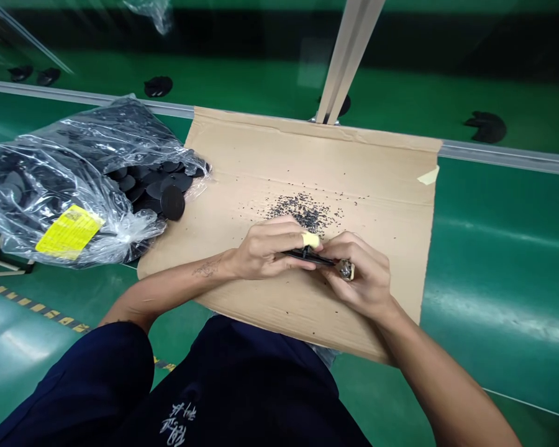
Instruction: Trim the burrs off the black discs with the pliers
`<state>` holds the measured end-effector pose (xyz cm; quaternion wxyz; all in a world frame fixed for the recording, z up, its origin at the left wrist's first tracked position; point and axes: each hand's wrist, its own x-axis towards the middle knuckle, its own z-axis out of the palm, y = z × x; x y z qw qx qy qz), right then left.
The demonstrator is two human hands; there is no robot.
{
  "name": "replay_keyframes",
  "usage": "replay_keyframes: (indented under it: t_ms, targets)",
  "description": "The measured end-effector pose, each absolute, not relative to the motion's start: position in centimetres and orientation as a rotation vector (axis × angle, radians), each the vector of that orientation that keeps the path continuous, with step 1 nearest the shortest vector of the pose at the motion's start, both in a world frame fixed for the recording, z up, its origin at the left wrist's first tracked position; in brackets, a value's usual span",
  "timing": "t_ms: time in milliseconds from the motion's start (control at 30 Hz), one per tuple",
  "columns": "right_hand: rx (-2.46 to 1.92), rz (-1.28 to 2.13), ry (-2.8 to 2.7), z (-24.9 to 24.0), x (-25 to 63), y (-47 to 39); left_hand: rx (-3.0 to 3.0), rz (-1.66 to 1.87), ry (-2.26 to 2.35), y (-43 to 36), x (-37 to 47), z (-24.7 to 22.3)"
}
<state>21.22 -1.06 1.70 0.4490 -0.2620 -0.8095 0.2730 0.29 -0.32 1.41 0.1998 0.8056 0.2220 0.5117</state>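
Note:
My left hand [265,248] is closed around a thin black disc [299,255], which I see nearly edge-on. Yellow tape is wrapped around a fingertip of that hand. My right hand [366,270] meets the disc's right side, its fingers curled around a small tool with a shiny, rounded end [346,270]. The tool's working end is hidden between the hands, so its kind is unclear. Just beyond my fingers, small black scraps [302,210] lie scattered on a cardboard sheet [382,180].
At the left, a clear plastic bag [97,146] with a yellow label [69,231] spills black discs [172,202] onto the cardboard. A metal post [349,56] rises from the table's far rail [507,158]. Several dark pieces [487,127] lie beyond the rail.

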Motion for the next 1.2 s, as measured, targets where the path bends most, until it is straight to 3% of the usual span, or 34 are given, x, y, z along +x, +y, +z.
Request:
replay_keyframes:
  t_ms: [500,1200]
  targets:
    - [-0.692,0.644,-2.005,1.46,21.25,-0.99,2.225,1.346,0.631,-0.09,0.19,1.58]
    - [-0.737,0.984,-1.788,2.12,20.84,-1.14,2.028,1.364,0.653,-0.32,0.08,1.56]
